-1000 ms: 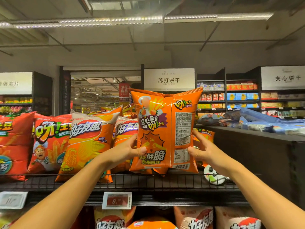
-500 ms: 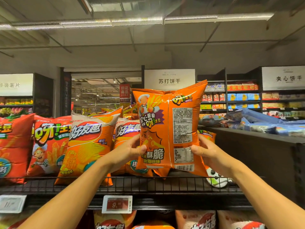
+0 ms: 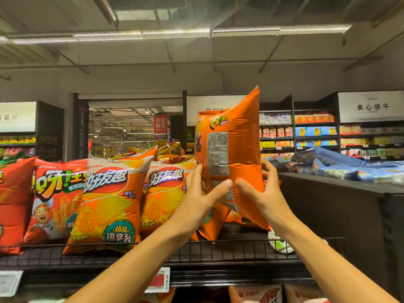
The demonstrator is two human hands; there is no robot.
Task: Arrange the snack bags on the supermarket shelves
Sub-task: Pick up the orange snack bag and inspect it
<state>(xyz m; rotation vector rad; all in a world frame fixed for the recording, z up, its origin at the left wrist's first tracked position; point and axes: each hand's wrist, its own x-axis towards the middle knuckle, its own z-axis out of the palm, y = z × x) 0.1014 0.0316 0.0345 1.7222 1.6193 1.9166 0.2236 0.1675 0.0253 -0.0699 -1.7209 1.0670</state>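
Note:
I hold an orange snack bag (image 3: pixel 238 149) upright above the right end of the wire top shelf (image 3: pixel 229 252), its printed back and side turned towards me. My left hand (image 3: pixel 201 197) grips its lower left edge, thumb across the front. My right hand (image 3: pixel 262 193) grips the lower right, fingers wrapped behind it. Two orange-and-white chip bags (image 3: pixel 109 197) (image 3: pixel 164 193) stand to its left, then a red bag (image 3: pixel 54 193). Another orange bag (image 3: pixel 209 228) lies partly hidden behind my left wrist.
More red bags fill the shelf's far left (image 3: pixel 13 204). A small white-and-green object (image 3: pixel 279 243) sits on the shelf at the right. A dark side panel (image 3: pixel 338 215) bounds the right end, with blue packs (image 3: pixel 349 165) on top. Price tags (image 3: pixel 159 278) hang below.
The held bag has been raised and twisted so its narrow side and back face me. Both hands have closed in towards each other at its lower part.

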